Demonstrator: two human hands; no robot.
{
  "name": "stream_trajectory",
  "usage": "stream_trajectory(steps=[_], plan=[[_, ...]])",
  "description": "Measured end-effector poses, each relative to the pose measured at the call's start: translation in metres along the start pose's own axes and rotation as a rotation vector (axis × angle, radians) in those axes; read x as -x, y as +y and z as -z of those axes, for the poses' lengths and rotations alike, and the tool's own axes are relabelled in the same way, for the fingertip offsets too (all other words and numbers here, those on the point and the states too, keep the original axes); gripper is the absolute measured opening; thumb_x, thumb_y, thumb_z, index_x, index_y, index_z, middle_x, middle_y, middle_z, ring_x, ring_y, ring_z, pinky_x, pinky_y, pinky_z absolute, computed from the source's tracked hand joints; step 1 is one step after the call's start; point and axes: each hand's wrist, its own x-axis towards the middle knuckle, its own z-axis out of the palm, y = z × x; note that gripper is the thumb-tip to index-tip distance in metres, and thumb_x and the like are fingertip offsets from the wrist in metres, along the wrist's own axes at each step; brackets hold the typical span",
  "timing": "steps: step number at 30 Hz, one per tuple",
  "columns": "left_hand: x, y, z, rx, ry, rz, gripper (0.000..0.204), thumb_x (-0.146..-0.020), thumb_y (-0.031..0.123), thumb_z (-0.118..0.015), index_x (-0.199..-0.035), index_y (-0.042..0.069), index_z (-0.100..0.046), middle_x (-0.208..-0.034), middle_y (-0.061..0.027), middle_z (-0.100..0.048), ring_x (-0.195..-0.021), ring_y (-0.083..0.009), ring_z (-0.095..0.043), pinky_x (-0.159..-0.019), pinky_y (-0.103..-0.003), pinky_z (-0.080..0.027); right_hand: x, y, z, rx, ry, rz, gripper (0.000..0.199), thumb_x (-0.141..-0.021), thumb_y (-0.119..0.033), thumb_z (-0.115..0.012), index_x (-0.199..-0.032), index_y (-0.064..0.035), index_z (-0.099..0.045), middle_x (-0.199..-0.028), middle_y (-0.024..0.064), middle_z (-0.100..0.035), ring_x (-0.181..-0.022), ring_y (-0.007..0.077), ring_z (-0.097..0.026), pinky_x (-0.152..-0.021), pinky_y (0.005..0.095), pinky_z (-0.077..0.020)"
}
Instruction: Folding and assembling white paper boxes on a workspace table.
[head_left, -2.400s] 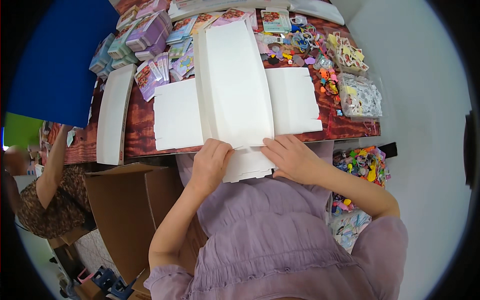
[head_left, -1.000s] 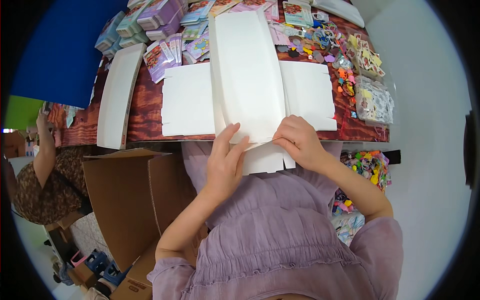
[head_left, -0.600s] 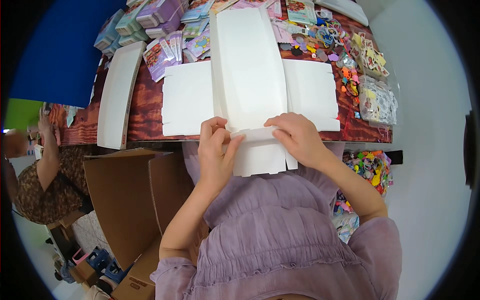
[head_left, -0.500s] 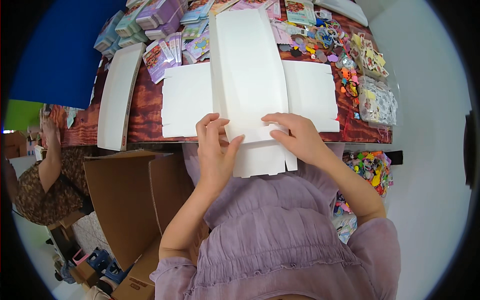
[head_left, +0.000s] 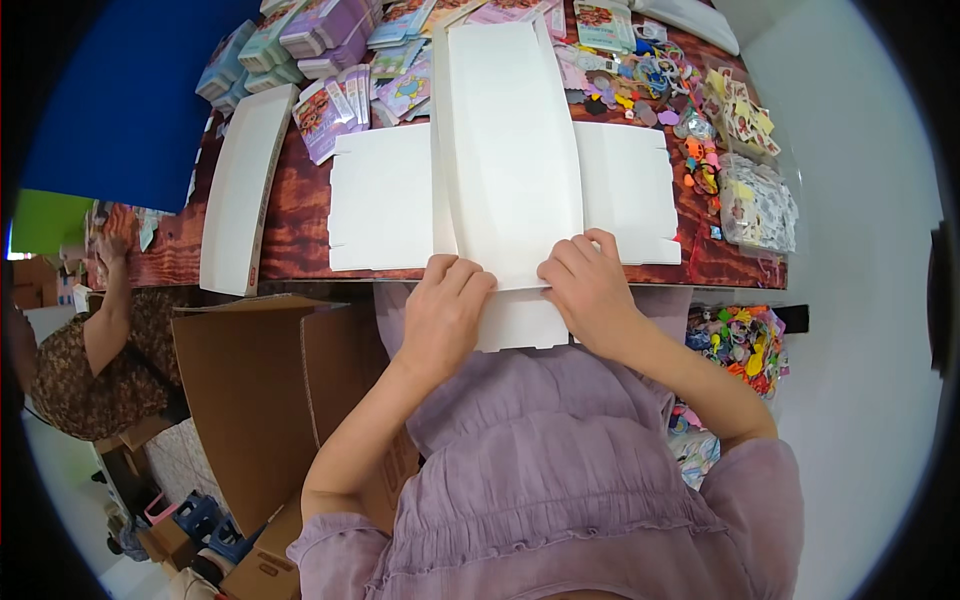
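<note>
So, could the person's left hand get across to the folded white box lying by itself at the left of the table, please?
Probably yes. The left hand rests on the near edge of the flat white carton blank, and only bare table lies between it and the folded white box. Nothing stands in that stretch.

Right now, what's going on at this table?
A person in a lilac top is working on a flat white cardboard box blank spread on a red-brown table. Both hands press on its near edge: the left hand and the right hand lie flat beside each other on the near flap, which overhangs the table edge. The side panels lie flat. Another white blank lies to the left, colourful packets and trinkets crowd the far side, and an open brown carton stands below.
</note>
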Motion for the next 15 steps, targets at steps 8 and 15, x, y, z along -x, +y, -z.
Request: stream_trajectory(steps=[8, 15], plan=[[-0.007, 0.001, 0.003, 0.101, -0.142, 0.078, 0.013, -0.079, -0.001, -0.065, -0.090, 0.006, -0.067, -0.095, -0.0091, -0.061, -0.096, -0.0314, -0.054, -0.083, -0.040, -0.047, -0.021, 0.004, 0.008, -0.109, -0.363, -0.187, 0.014, -0.077, 0.002, -0.066, -0.081, -0.0098, -0.060, -0.088, 0.0038, -0.056, -0.096, 0.0239, -0.056, -0.103, 0.0524, -0.0323], [0.001, 0.011, 0.001, 0.188, -0.138, 0.182, 0.013, -0.079, -0.005, -0.064, -0.091, 0.001, -0.067, -0.105, -0.0123, -0.062, -0.103, -0.0350, -0.055, -0.089, -0.043, -0.049, -0.016, -0.032, -0.001, 0.313, -0.022, 0.061, 0.010, -0.077, 0.001, -0.063, -0.084, -0.0058, -0.060, -0.087, 0.0076, -0.056, -0.093, 0.0267, -0.055, -0.093, 0.0505, -0.0370]])
